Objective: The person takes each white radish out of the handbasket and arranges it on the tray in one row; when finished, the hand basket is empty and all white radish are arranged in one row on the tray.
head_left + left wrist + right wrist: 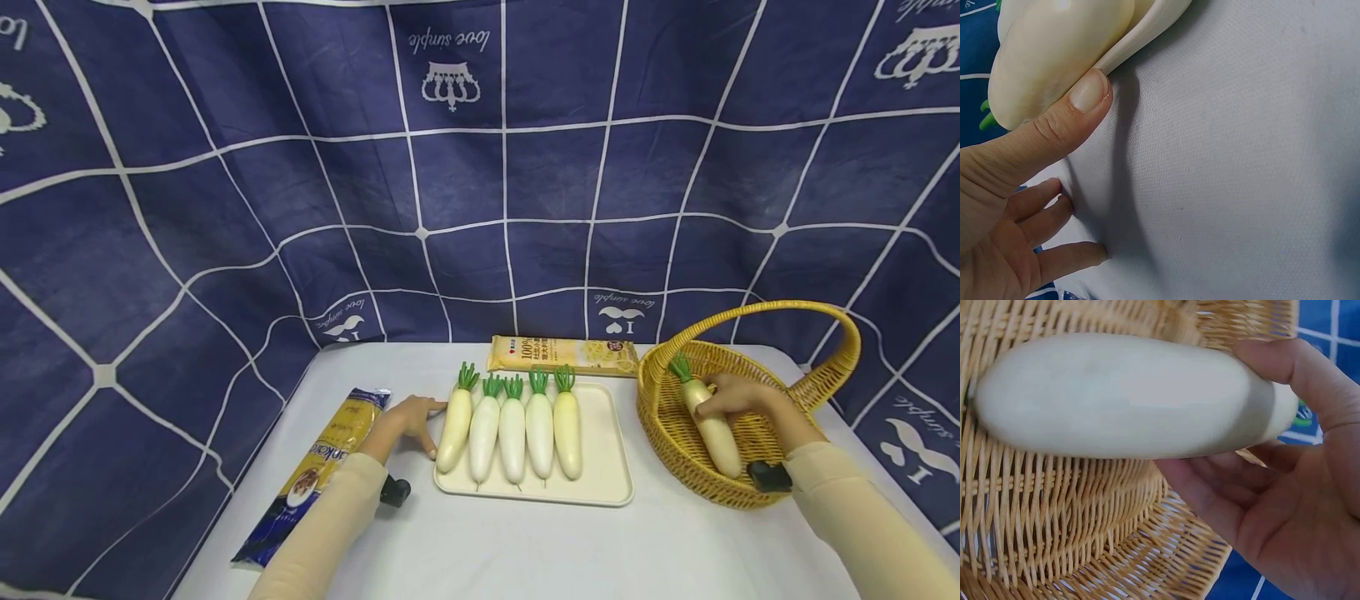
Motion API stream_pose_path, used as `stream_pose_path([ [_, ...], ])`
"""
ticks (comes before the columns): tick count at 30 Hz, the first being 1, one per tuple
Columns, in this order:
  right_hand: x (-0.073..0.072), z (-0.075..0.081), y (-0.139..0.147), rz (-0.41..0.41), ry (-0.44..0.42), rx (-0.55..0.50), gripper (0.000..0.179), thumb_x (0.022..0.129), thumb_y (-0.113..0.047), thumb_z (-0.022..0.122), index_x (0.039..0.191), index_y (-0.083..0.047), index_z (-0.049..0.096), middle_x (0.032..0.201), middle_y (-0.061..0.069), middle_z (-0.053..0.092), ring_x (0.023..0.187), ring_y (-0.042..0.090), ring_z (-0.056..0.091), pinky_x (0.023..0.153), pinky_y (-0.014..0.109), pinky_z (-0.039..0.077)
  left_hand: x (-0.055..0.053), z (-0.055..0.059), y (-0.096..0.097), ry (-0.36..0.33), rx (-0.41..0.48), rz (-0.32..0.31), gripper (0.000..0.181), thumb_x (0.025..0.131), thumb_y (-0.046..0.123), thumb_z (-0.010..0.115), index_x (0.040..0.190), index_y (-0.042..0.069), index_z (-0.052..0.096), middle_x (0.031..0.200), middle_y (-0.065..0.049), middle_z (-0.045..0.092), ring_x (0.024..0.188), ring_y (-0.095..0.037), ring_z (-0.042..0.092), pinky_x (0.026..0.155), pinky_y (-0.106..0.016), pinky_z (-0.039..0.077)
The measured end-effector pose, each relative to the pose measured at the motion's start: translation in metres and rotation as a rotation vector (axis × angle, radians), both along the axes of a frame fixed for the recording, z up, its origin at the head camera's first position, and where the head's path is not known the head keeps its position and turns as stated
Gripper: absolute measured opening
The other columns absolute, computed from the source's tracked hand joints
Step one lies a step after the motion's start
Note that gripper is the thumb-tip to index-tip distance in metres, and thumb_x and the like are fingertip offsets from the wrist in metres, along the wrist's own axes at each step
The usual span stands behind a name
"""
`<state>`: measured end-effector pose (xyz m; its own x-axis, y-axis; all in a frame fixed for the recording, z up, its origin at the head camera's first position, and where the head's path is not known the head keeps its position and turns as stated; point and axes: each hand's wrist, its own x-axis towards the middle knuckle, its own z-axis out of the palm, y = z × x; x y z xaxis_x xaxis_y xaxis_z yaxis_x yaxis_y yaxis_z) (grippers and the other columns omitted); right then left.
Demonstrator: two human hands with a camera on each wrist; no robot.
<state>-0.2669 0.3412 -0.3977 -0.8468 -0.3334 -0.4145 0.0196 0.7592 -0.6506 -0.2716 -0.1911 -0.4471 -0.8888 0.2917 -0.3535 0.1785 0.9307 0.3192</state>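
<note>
My right hand (738,395) grips a white radish (711,425) with green leaf stubs, inside a wicker basket (658,433) with a tall handle. In the right wrist view the thumb lies along one side of this radish (1116,394) and the fingers along the other, near its leafy end. My left hand (414,418) is at the left edge of a cream tray (603,450), its thumb (1088,94) right at the rim and its fingers spread. On the tray several radishes (512,437) lie side by side, leaves away from me; the outer ones look yellower.
A yellow and blue pasta packet (322,467) lies on the left of the white table (480,550), beside my left forearm. Behind the tray is a long yellow food packet (562,355). A dark blue checked cloth (465,183) hangs behind and at the sides.
</note>
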Motion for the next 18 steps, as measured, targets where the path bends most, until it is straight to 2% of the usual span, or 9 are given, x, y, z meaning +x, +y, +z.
stream_pose_path([
  [4,0.006,0.003,0.009,0.000,0.151,-0.022,0.069,0.080,-0.017,0.065,0.119,0.029,0.033,0.097,0.025,0.056,0.081,0.021,0.058,0.066,0.032,0.055,0.001,0.001,0.001,-0.001,-0.002,-0.003,0.096,0.051,0.023,0.091,0.137,0.013,0.049,0.143,-0.021,0.041,0.133,-0.045,0.032,0.110,-0.055,0.026],
  [8,0.013,0.007,0.013,-0.026,0.268,-0.036,0.066,0.084,-0.018,0.065,0.121,0.028,0.035,0.099,0.026,0.058,0.084,0.024,0.059,0.066,0.030,0.054,0.001,0.001,0.001,0.003,-0.007,-0.004,0.096,0.051,0.023,0.091,0.137,0.013,0.050,0.142,-0.021,0.042,0.132,-0.043,0.034,0.109,-0.055,0.029],
  [14,0.030,0.013,0.016,-0.098,0.381,-0.037,0.076,0.087,-0.021,0.063,0.129,0.029,0.022,0.110,0.039,0.051,0.097,0.043,0.055,0.069,0.032,0.052,-0.005,-0.002,-0.001,-0.019,0.014,0.005,0.101,0.046,0.026,0.093,0.137,0.015,0.051,0.142,-0.021,0.043,0.132,-0.041,0.036,0.110,-0.052,0.030],
  [18,0.040,0.013,0.016,-0.131,0.390,-0.094,0.082,0.090,-0.019,0.062,0.134,0.027,0.011,0.116,0.043,0.047,0.104,0.048,0.052,0.071,0.031,0.052,-0.010,-0.007,-0.004,-0.016,0.003,-0.017,0.105,0.042,0.033,0.093,0.137,0.017,0.051,0.141,-0.022,0.043,0.130,-0.044,0.038,0.107,-0.055,0.032],
])
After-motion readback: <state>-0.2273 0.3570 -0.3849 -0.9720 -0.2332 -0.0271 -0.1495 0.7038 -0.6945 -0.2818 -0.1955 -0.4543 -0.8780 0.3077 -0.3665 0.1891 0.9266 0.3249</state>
